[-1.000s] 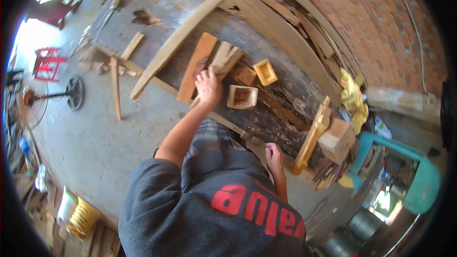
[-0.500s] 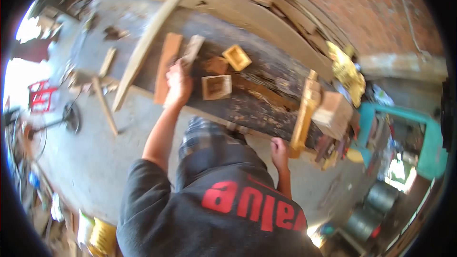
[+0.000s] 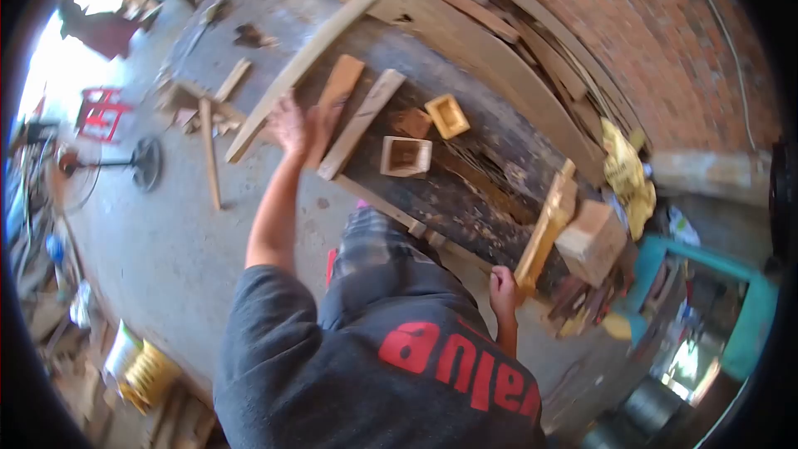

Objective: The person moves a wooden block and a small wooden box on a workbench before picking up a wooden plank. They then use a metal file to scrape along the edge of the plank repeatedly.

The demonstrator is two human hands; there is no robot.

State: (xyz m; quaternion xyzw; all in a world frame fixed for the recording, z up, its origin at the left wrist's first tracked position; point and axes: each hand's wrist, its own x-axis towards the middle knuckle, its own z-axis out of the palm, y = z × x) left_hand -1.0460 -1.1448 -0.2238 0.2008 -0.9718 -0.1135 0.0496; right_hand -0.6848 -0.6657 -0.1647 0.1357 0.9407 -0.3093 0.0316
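Observation:
My left hand (image 3: 289,126) is at the bench's near edge, fingers apart, between a long pale board (image 3: 303,73) and a shorter orange-brown board (image 3: 337,93). Its fingertips reach the pale board; whether they press on it is unclear. Right of the orange-brown board lies a greyish wooden bar (image 3: 362,123). Two small hollow wooden boxes, one pale (image 3: 406,156) and one yellow (image 3: 448,116), rest on the dark bench (image 3: 374,195). My right hand (image 3: 502,287) is closed beside the lower end of a yellowish wooden piece (image 3: 547,229); anything inside it is hidden.
A large wooden block (image 3: 592,243) stands at the bench's right end, near a teal frame (image 3: 752,316). Long planks (image 3: 499,83) lie along the brick wall (image 3: 632,33). A black fan (image 3: 146,165) and red chair (image 3: 102,115) are on the left.
My left hand has moved off the orange-brown board to its left, towards the long pale board. The greyish bar now shows in full. The whole view has shifted and turned; my right hand remains closed.

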